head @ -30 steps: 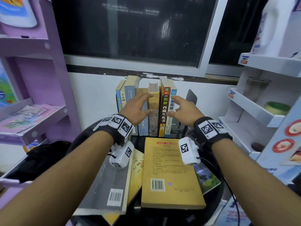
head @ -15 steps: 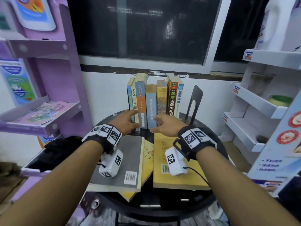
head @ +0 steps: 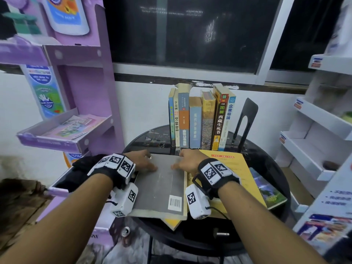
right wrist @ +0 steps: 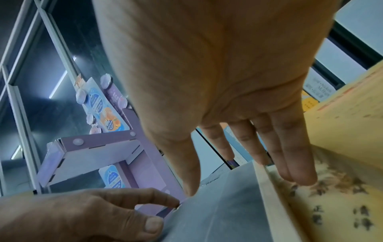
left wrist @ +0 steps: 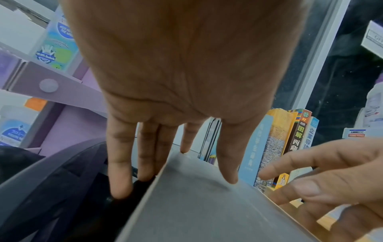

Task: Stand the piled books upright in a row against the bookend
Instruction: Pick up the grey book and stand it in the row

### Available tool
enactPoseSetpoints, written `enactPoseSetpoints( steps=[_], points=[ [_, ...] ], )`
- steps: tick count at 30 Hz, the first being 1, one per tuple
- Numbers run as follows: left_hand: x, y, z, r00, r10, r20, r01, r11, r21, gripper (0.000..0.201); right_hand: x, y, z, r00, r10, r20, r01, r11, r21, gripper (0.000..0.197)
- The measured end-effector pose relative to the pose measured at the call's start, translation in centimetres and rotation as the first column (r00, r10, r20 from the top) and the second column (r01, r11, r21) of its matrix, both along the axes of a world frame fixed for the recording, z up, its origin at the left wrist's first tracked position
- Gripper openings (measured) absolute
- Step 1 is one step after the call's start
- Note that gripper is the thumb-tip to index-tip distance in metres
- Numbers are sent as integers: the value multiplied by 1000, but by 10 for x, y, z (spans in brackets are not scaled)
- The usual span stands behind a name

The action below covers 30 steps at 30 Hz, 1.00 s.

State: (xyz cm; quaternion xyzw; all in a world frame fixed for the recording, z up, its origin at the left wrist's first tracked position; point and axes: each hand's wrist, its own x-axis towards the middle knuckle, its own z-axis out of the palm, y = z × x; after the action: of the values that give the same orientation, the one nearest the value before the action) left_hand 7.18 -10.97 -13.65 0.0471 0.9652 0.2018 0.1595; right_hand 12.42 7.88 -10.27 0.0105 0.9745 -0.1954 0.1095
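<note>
Several books (head: 202, 121) stand upright in a row at the back of the round black table (head: 266, 157), just left of the black bookend (head: 246, 121). A grey book (head: 160, 187) lies flat on top of the front pile. My left hand (head: 150, 164) is at its far left corner, thumb (left wrist: 228, 155) on the cover and straight fingers (left wrist: 119, 163) hanging past the left edge. My right hand (head: 177, 162) is at its far right corner: the thumb (right wrist: 184, 163) touches the grey book (right wrist: 217, 212) and the fingers (right wrist: 290, 155) reach down beside its right edge.
A large yellow book (head: 232, 164) lies flat to the right over a green book (head: 268, 187); another yellowish book (head: 171, 223) pokes out under the grey one. A purple display shelf (head: 62, 134) stands on the left and white shelves (head: 314, 149) on the right.
Both hands have left the upright row and come down and back to the far edge of the grey book. The view has pulled back from the table.
</note>
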Motion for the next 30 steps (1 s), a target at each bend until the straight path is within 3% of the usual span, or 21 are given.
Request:
enactPoseSetpoints(
  steps=[4, 9, 12, 15, 19, 23, 27, 30],
  points=[
    [1, -1, 0, 1000, 1, -10, -2, 999, -43, 74, -1, -7, -3, 998, -62, 30, 63, 997, -45, 78],
    [1, -2, -1, 1000, 8, 11, -9, 1000, 21, 97, -1, -12, -3, 996, -55, 77, 55, 998, 4, 63],
    [1, -6, 0, 1000, 26, 13, -27, 996, 90, 89, -1, -13, -4, 996, -56, 76, 55, 998, 8, 57],
    [5, -9, 1, 999, 37, 14, -39, 988, 153, 104, -4, -14, -5, 995, -69, 68, 69, 998, 0, 60],
    [9, -8, 3, 998, 63, 5, -63, 969, 240, 91, -8, -16, -6, 996, -85, 41, 85, 996, 8, 69],
    [8, -9, 9, 996, 88, -13, -76, 913, 401, 106, -11, -12, -7, 990, -137, 12, 138, 989, -52, 77],
    [7, -3, 20, 993, 112, -37, -71, 816, 574, 71, -12, -7, 0, 981, -196, 9, 195, 964, -181, 87],
    [4, 1, 26, 992, 115, -52, -53, 752, 657, 79, -12, 0, 8, 974, -227, -16, 213, 932, -293, 91]
  ],
)
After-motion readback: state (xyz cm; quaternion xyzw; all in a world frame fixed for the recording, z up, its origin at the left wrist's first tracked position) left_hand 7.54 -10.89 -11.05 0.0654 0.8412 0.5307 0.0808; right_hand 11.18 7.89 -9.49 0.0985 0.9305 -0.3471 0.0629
